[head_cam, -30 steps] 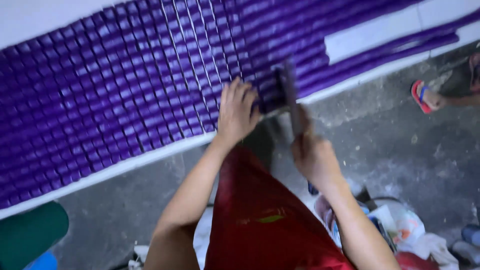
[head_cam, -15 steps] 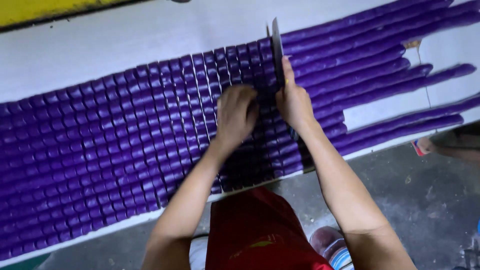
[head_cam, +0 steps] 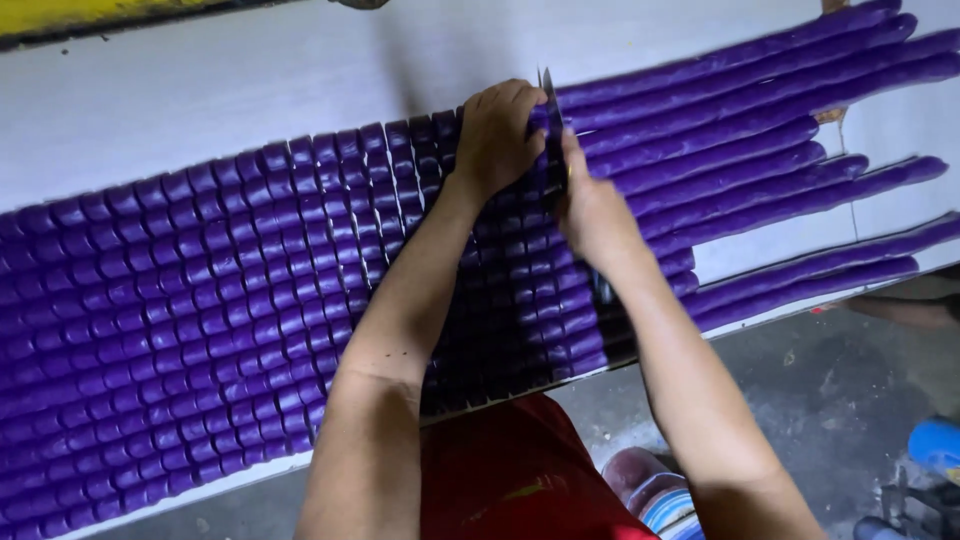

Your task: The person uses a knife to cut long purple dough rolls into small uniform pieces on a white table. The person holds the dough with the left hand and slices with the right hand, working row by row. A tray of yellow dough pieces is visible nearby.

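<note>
Hands meet at the far edge of a white board [head_cam: 250, 90] covered in purple ropes [head_cam: 760, 110]. Right hand [head_cam: 595, 215] grips a knife [head_cam: 549, 110] standing edge-down across the ropes; left hand [head_cam: 497, 135] presses curled fingers on the cut pieces [head_cam: 200, 290] just beside the blade. Uncut ropes stretch rightward.
</note>
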